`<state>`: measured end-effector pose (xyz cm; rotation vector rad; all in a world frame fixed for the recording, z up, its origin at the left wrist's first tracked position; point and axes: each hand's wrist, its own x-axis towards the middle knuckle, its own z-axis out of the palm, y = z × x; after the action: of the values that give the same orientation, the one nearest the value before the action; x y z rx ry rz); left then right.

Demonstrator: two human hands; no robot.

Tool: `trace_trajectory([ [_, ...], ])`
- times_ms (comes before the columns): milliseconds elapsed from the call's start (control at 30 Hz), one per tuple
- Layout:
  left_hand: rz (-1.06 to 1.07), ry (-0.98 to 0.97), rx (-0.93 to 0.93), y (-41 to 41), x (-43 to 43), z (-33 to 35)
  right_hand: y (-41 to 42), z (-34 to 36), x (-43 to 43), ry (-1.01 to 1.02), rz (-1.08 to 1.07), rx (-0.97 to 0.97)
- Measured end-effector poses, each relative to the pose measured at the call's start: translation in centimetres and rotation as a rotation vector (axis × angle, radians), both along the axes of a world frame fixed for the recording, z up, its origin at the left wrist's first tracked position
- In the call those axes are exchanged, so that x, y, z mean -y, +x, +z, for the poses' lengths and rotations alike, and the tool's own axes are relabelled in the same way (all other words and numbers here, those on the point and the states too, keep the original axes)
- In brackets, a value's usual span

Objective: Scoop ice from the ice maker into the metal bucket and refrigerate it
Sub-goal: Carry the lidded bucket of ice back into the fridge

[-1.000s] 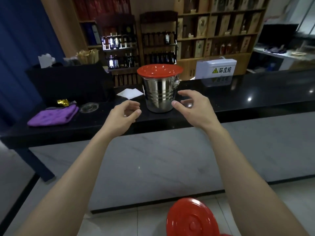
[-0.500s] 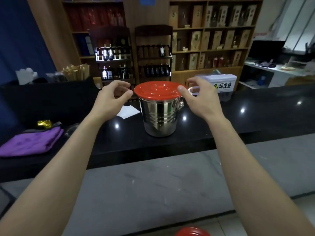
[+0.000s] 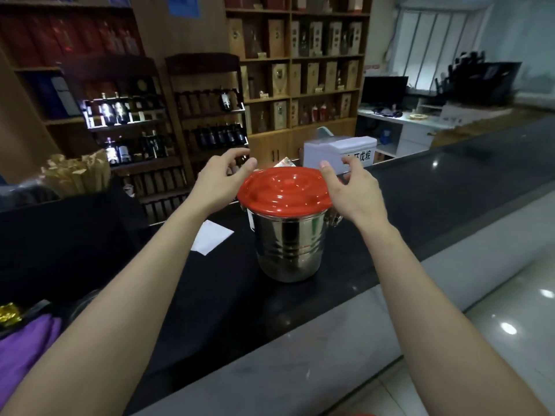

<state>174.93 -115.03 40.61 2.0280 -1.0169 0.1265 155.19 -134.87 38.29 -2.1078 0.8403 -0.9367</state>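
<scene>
Head view: metal bucket (image 3: 286, 247) stands upright at frame centre on the black counter (image 3: 420, 211), red lid (image 3: 285, 189) seated on top. Left hand (image 3: 220, 181) is just beside the lid's left rim, fingers loosely curled, holding nothing. Right hand (image 3: 351, 190) is spread wide at the right rim with its thumb tip on the edge; can't tell if it's touching. White paper (image 3: 211, 237) lies left of the bucket, purple cloth (image 3: 21, 349) at lower left.

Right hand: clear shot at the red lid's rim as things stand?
Probably yes. The right hand is beside the red lid, thumb at its rim, with nothing between them. The lid sits on the metal bucket.
</scene>
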Motion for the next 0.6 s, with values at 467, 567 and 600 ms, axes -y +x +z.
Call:
trace_trajectory([
  [467,-0.186,0.084,-0.232,3.2,3.5,-2.7,0.9,-1.5,0.2,0.161,0.035,-0.189],
  [567,-0.193,0.06,-0.308,3.4,3.5,-3.0,0.6,-1.5,0.4,0.209,0.021,-0.188],
  [600,-0.187,0.053,-0.337,3.4,3.5,-3.0,0.6,-1.4,0.4,0.247,0.004,-0.18],
])
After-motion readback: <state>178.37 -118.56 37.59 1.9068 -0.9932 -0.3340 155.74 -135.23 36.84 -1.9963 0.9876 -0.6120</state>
